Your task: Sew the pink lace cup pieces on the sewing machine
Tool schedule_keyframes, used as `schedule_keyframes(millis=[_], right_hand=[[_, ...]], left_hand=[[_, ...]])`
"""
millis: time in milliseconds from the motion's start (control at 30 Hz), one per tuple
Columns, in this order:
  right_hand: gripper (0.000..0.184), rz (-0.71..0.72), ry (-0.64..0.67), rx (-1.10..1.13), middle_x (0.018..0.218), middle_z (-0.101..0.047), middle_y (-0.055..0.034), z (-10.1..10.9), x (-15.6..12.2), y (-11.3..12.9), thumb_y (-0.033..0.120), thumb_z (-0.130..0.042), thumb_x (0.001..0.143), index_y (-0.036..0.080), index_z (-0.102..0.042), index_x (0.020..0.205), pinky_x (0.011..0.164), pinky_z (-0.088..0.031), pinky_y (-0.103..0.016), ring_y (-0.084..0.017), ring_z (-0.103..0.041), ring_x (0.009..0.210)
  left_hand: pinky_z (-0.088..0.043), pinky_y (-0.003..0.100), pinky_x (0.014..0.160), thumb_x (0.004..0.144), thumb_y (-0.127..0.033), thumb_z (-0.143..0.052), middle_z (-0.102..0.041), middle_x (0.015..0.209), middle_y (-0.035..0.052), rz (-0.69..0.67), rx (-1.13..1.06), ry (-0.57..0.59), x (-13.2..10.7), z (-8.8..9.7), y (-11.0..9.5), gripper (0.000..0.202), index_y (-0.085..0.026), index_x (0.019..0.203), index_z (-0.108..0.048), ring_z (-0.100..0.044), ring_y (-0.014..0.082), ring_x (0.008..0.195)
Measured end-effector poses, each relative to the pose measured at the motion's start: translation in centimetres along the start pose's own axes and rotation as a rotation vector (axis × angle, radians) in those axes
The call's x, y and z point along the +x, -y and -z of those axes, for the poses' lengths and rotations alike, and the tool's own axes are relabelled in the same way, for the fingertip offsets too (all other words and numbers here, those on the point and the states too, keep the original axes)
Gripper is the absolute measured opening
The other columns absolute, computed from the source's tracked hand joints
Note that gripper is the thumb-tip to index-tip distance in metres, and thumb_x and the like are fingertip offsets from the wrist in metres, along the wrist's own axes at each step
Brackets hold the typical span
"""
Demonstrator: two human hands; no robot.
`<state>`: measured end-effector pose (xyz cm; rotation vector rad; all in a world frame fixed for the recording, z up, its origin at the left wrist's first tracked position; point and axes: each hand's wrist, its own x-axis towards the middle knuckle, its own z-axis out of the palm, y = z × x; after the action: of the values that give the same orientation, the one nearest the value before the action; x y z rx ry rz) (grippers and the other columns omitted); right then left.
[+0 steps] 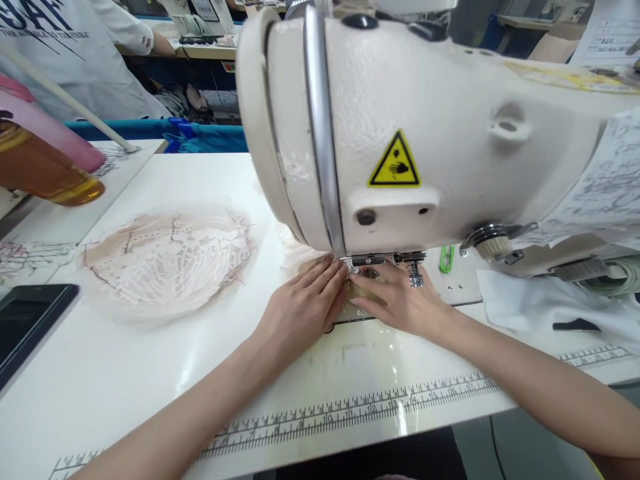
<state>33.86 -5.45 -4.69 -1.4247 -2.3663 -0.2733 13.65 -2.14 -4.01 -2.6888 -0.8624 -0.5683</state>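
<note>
At the head of a white sewing machine [415, 127], my left hand [313, 300] lies flat with fingers stretched forward and together, pressing on pale lace fabric [295, 252]. Opposite it, my right hand [400, 297] has its fingers spread beside the presser foot area, some tips hidden behind the machine's parts. A bit of white lace [353, 267] shows between both hands' fingertips; the needle itself is hard to make out. Left of my left hand rests a stack of cream lace cups [175, 260] with loose thread ends.
A dark phone [33, 320] lies at the left edge. Two bottles, one amber [47, 167] and one pink [55, 127], stand behind it. A ruler strip [350, 413] runs along the table front. White cloth [525, 303] and a green clip [447, 259] are at right. A co-worker [75, 73] is beyond.
</note>
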Motion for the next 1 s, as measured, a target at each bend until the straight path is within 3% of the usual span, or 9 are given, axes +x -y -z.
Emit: schedule_keyframes(millis=[200,433,700,833,900,1000], right_hand=[[0.038,0.016,-0.015,-0.042,0.116,-0.066,-0.0029,0.0,0.1,0.2,0.049,-0.040,0.096,0.026,-0.062,0.117,0.074,-0.041,-0.036,-0.021,-0.063,0.090],[0.038,0.024,-0.051,-0.113,0.111,-0.068,-0.0053,0.0,0.1,0.4,0.047,-0.046,0.094,0.024,-0.062,0.120,0.092,-0.038,-0.042,-0.023,-0.063,0.090],[0.037,0.050,-0.089,-0.102,0.107,-0.070,-0.0064,0.1,0.0,0.0,0.043,-0.044,0.095,0.022,-0.061,0.121,0.085,-0.039,-0.038,-0.020,-0.062,0.085],[0.029,-0.013,-0.057,-0.009,0.090,-0.072,-0.0025,0.3,0.5,-0.8,0.034,-0.041,0.096,0.023,-0.066,0.106,0.070,-0.038,-0.033,-0.018,-0.062,0.076],[0.031,-0.054,-0.064,0.063,0.077,-0.071,-0.0018,0.3,0.9,-1.3,0.033,-0.041,0.096,0.023,-0.070,0.093,0.070,-0.040,-0.033,-0.017,-0.061,0.069],[0.035,-0.128,-0.121,0.138,0.072,-0.069,-0.0053,-0.2,1.0,-2.0,0.037,-0.043,0.094,0.020,-0.071,0.083,0.073,-0.043,-0.037,-0.019,-0.060,0.069]], left_hand=[[-0.053,0.042,0.098,0.096,-0.028,-0.043,-0.063,0.122,0.0132,0.030,-0.039,0.056,0.0,0.0,0.0,0.035,-0.008,0.119,-0.062,-0.059,0.0275,0.115],[-0.053,0.042,0.095,0.096,-0.027,-0.043,-0.062,0.123,0.0161,0.048,-0.042,0.053,0.3,0.3,-0.1,0.037,-0.005,0.118,-0.062,-0.060,0.0293,0.115],[-0.053,0.042,0.094,0.096,-0.027,-0.043,-0.064,0.121,0.0145,0.067,-0.017,0.048,0.3,0.2,-0.1,0.036,-0.006,0.119,-0.061,-0.060,0.0283,0.114],[-0.052,0.043,0.093,0.096,-0.028,-0.043,-0.064,0.122,0.0132,0.092,-0.039,0.075,0.4,0.3,-0.1,0.036,-0.009,0.122,-0.059,-0.060,0.0274,0.114],[-0.051,0.043,0.094,0.096,-0.029,-0.042,-0.063,0.124,0.0128,0.114,-0.056,0.108,0.4,0.4,-0.3,0.037,-0.010,0.125,-0.056,-0.059,0.0270,0.115],[-0.049,0.043,0.096,0.097,-0.030,-0.041,-0.063,0.124,0.0131,0.150,-0.075,0.155,0.4,0.8,-0.4,0.039,-0.010,0.128,-0.053,-0.059,0.0268,0.114]])
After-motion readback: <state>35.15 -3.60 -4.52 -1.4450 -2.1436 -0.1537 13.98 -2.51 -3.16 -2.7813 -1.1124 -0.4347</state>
